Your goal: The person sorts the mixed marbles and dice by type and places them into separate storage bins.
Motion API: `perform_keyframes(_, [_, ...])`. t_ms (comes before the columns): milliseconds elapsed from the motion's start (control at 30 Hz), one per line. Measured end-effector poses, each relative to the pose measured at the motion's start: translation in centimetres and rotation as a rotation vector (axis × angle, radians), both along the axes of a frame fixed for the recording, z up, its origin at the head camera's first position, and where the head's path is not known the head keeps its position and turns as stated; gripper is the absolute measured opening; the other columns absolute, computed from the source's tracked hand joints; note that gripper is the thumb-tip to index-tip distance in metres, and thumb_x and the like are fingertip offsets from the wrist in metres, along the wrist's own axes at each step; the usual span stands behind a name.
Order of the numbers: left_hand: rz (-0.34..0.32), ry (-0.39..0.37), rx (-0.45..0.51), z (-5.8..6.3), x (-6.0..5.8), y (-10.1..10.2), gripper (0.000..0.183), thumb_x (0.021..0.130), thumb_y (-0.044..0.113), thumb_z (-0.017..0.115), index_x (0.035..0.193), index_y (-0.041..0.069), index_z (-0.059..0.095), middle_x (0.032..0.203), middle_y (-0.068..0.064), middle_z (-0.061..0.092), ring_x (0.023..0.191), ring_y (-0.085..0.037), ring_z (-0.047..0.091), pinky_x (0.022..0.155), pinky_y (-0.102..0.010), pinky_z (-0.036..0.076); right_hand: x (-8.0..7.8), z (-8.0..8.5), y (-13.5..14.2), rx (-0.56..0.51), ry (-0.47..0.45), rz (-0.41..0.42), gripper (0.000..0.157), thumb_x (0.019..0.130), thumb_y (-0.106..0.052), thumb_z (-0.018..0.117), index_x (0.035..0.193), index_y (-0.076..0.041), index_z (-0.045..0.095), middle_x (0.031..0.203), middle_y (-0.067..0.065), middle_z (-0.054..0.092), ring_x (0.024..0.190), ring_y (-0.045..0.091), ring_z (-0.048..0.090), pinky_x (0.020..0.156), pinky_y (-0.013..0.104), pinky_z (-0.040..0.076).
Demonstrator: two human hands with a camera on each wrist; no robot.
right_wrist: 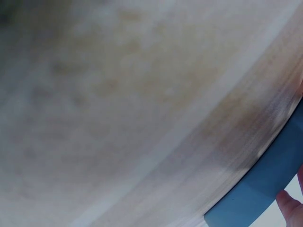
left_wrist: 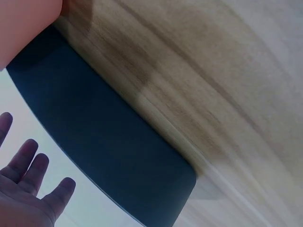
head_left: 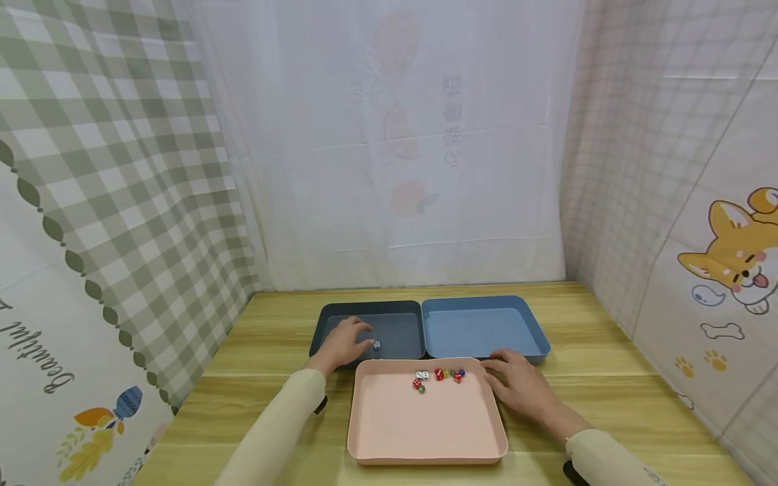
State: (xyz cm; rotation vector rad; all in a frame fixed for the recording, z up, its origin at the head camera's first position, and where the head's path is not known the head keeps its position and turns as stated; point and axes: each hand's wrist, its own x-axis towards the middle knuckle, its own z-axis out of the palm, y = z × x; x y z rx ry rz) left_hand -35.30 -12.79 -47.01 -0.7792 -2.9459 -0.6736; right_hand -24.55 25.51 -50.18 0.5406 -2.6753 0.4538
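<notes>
My left hand (head_left: pixel 346 342) reaches over the dark blue-grey tray (head_left: pixel 331 309), fingers apart and holding nothing. A small silvery die (head_left: pixel 377 345) lies in that tray, just right of the fingertips. In the left wrist view, the left hand (left_wrist: pixel 28 189) shows spread fingers above the dark tray's rim. My right hand (head_left: pixel 523 386) has loosely bent fingers at the far right corner of the pink tray (head_left: pixel 428 428), with nothing in its grasp. Near the pink tray's far side lie white dice (head_left: pixel 422 375), a red die (head_left: pixel 439 374), a green die (head_left: pixel 422 389) and several other small coloured dice.
A lighter blue tray (head_left: pixel 480 327) stands right beside the dark one, behind the pink tray. All three trays are on a wood-grain table (head_left: pixel 243 398). Cloth curtains (head_left: pixel 395 256) enclose the table at the back and both sides.
</notes>
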Motion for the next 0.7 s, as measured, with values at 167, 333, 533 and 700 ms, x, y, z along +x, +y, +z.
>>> perform_keyframes(167, [-0.024,0.006,0.05,0.1,0.6,-0.4,0.035,0.097,0.024,0.066,0.126,0.005,0.065,0.133,-0.018,0.054,0.126,-0.039,0.049,0.102,-0.055,0.041,-0.1,0.0,0.0,0.006,-0.001,0.004,0.024,0.089,-0.018,0.074,0.112,-0.011,0.075,0.112,0.011,0.063,0.105,0.032,0.059,0.086,0.052,0.052])
perform_keyframes(333, [-0.062,0.023,0.081,0.0,1.0,-0.9,0.035,0.098,0.023,0.065,0.126,0.003,0.065,0.135,-0.019,0.052,0.127,-0.039,0.048,0.102,-0.055,0.041,0.0,0.0,0.0,0.004,-0.004,0.007,0.024,0.089,-0.018,0.074,0.112,-0.011,0.075,0.112,0.011,0.063,0.105,0.032,0.059,0.086,0.052,0.051])
perform_keyframes(533, [-0.096,0.033,0.093,0.3,1.5,-1.3,0.037,0.098,0.026,0.063,0.127,0.002,0.064,0.136,-0.02,0.051,0.127,-0.04,0.048,0.103,-0.056,0.041,0.0,0.1,0.0,0.002,-0.004,0.005,0.024,0.089,-0.018,0.074,0.113,-0.011,0.075,0.112,0.011,0.063,0.105,0.032,0.059,0.086,0.052,0.051])
perform_keyframes(700, [-0.117,0.012,0.118,0.9,2.0,-1.6,0.04,0.099,0.027,0.063,0.131,0.003,0.061,0.14,-0.02,0.049,0.13,-0.039,0.045,0.105,-0.055,0.039,0.1,0.2,0.0,-0.001,0.001,0.009,0.024,0.089,-0.017,0.074,0.112,-0.01,0.075,0.111,0.011,0.063,0.103,0.031,0.059,0.085,0.051,0.052])
